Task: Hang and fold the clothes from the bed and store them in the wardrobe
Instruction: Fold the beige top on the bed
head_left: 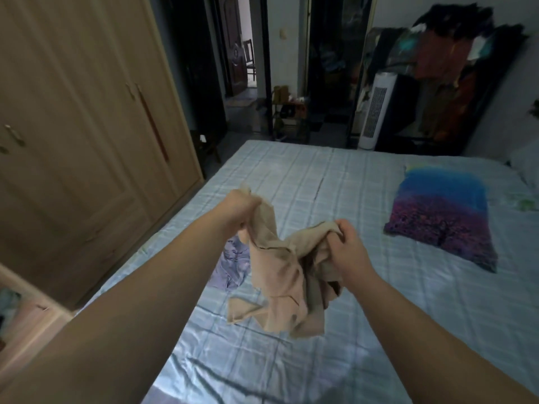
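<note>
A crumpled beige garment hangs above the bed, held up by both hands. My left hand grips its upper left edge. My right hand grips a bunched part on the right. The garment's lower end droops toward the light blue checked sheet. A lilac garment lies on the bed just behind it, partly hidden by my left forearm and the beige cloth. The wooden wardrobe stands along the left, its far doors closed.
A purple and blue pillow lies on the right side of the bed. Beyond the bed stand a white tower fan and a rack of hanging clothes. An open doorway is at the back. A wardrobe compartment with clothes shows at lower left.
</note>
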`<state>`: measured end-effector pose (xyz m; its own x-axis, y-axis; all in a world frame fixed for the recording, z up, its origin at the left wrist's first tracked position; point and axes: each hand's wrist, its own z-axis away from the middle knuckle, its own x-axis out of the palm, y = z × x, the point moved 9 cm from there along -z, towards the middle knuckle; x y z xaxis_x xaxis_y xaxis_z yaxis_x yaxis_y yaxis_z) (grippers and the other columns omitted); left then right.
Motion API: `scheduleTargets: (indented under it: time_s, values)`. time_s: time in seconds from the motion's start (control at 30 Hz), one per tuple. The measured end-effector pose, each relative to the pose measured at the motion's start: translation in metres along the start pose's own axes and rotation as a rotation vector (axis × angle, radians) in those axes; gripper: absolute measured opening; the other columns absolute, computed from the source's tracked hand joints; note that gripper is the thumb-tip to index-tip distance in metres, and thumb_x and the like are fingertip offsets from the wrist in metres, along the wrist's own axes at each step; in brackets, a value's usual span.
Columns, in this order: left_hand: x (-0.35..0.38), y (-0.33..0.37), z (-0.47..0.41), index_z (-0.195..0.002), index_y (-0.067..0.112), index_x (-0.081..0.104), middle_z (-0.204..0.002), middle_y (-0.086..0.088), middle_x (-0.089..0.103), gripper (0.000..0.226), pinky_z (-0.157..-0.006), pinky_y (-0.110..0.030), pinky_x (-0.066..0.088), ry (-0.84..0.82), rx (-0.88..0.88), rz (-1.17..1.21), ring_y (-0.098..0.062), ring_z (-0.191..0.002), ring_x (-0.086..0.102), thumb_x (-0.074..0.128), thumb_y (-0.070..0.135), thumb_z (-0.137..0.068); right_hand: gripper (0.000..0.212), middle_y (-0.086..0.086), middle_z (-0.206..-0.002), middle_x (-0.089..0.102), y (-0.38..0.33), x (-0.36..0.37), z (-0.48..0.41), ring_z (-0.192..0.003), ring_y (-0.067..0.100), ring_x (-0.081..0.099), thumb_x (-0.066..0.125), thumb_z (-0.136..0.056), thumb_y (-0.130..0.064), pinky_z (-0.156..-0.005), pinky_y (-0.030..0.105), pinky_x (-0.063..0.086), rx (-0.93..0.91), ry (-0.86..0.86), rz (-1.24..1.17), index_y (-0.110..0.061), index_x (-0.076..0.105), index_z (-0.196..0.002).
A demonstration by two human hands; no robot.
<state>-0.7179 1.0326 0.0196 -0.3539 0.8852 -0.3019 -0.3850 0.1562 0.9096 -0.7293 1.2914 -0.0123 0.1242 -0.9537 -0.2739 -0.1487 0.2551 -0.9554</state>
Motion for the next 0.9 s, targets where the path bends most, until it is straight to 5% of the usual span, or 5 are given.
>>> scheduleTargets:
  time_s: [0.1,0.3,0.37,0.6,0.9]
  values:
    - [-0.01,0.011,0.025,-0.147,0.015,0.032,-0.151,-0.016,0.03,0.075,-0.102,-0.04,0.04,0.065,0.074,-0.66,-0.034,-0.136,0.036,0.068,0.027,-0.082,0.006,0.01,-0.079,0.061,-0.03,0.001,0.004,-0.073,0.023,0.059,0.053,-0.085,-0.022,-0.065,0.046,0.055,0.042,-0.015,-0.111,-0.018,0.054,-0.081]
    - [0.037,0.039,0.121,-0.147,0.036,0.036,-0.14,0.008,0.051,0.08,-0.098,-0.025,0.047,-0.603,0.407,-0.339,-0.007,-0.12,0.056,0.074,0.053,-0.079,0.014,0.003,-0.062,0.057,-0.075,0.028,0.029,-0.055,0.014,0.057,0.065,-0.089,-0.013,-0.048,0.025,0.047,0.129,-0.115,-0.178,-0.011,0.056,-0.078]
    - [0.036,0.041,0.133,-0.147,0.032,0.034,-0.14,0.009,0.049,0.085,-0.089,-0.009,0.043,-0.567,0.561,-0.526,-0.005,-0.118,0.052,0.081,0.038,-0.077,0.008,0.009,-0.071,0.065,-0.085,0.031,0.04,-0.062,0.017,0.063,0.063,-0.091,-0.012,-0.05,0.025,0.048,0.159,-0.132,-0.275,-0.004,0.064,-0.088]
    - [0.015,0.037,0.156,-0.097,0.018,0.057,-0.086,0.003,0.062,0.019,-0.069,-0.032,0.047,-0.317,0.729,-0.37,-0.012,-0.077,0.057,0.067,0.022,-0.082,0.007,0.015,-0.084,0.069,-0.095,0.013,0.09,-0.072,0.024,0.069,0.051,-0.099,-0.013,-0.063,0.033,0.054,0.221,-0.039,-0.626,-0.006,0.053,-0.101]
    - [0.006,0.047,0.193,-0.104,0.027,0.066,-0.096,0.005,0.071,0.011,-0.074,-0.025,0.053,-0.402,0.675,-0.085,-0.008,-0.091,0.067,0.059,0.026,-0.095,0.045,0.007,-0.097,0.064,-0.008,-0.047,0.176,-0.092,0.022,0.057,0.038,-0.083,0.017,-0.069,0.026,0.045,0.255,0.168,-0.087,-0.02,0.061,-0.096]
